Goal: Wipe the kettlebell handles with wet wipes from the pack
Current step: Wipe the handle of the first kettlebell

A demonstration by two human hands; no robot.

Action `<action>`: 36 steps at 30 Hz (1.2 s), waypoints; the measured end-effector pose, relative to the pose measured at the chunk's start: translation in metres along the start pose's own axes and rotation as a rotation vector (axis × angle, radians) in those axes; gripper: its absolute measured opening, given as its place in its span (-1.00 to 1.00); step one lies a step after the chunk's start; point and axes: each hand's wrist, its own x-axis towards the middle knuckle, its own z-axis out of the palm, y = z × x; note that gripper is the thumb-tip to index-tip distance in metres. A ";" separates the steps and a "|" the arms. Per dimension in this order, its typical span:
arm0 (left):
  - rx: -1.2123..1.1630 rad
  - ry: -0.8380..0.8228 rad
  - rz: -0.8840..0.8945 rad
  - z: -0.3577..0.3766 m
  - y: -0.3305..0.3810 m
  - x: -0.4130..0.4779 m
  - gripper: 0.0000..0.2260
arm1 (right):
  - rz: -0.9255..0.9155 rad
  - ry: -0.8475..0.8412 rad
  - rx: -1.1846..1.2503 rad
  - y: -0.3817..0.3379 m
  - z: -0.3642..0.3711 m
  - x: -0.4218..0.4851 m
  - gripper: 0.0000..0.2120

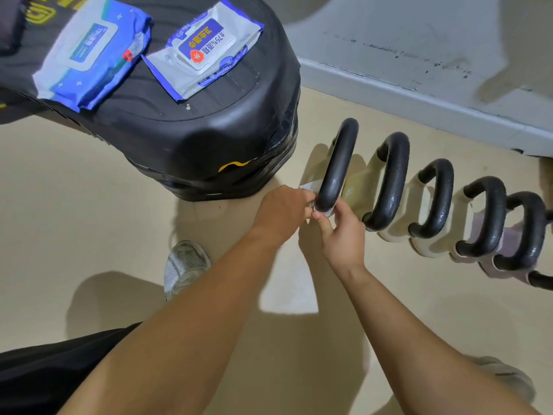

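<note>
Lower left of the frame: my dark shorts (45,375). Lower centre: both my forearms, reaching up toward mid-frame. Left of centre, on the beige floor (74,205): my grey mesh shoe (185,266); a second shoe (505,378), blurred, at lower right. Mid-frame: my left hand (279,215), fingers curled and pinched on one end of a wipe (311,187); my right hand (341,235), thumb and fingers pinched on the other end of it. The wipe passes round the lower bend of the first handle (336,166), a pale corner showing to the left of the bar and a scrap under it between my two hands. Centre to right edge: a row of kettlebells, black handles upright, bodies pale cream nearer me and pinkish toward the right; second handle (392,181), third handle (435,199), fourth handle (486,217), fifth handle (526,232), a sixth only partly in view at the right edge. Upper centre: a black stand (209,139) with a rounded top and a yellow mark on its side, just left of the first kettlebell. On its top, two packs lying flat: a white pack (203,49) with a blue label flap, shut, and a blue pack (92,52) to its left, near but apart. Upper right: grey wall (419,55), scuffed.
</note>
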 end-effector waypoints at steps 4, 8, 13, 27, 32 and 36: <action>-0.400 0.092 -0.081 -0.016 0.005 -0.004 -0.76 | 0.108 0.074 0.242 -0.024 -0.011 0.007 -0.89; -0.699 0.150 -0.156 -0.004 0.016 -0.015 -0.85 | 0.127 0.129 0.197 -0.030 -0.003 0.008 -0.78; -0.395 0.063 -0.133 0.025 0.000 -0.021 -0.74 | -0.034 -0.051 0.059 -0.001 0.009 -0.014 -0.73; -0.573 0.187 -0.185 -0.025 0.035 0.025 -0.71 | 0.493 0.076 0.283 -0.066 -0.019 0.058 -0.65; -0.813 0.217 -0.345 -0.031 0.049 0.080 -0.53 | 0.615 0.108 0.248 -0.091 -0.028 0.111 -0.63; -0.800 0.159 -0.338 -0.034 0.045 0.088 -0.52 | 0.593 0.105 0.227 -0.090 -0.026 0.113 -0.61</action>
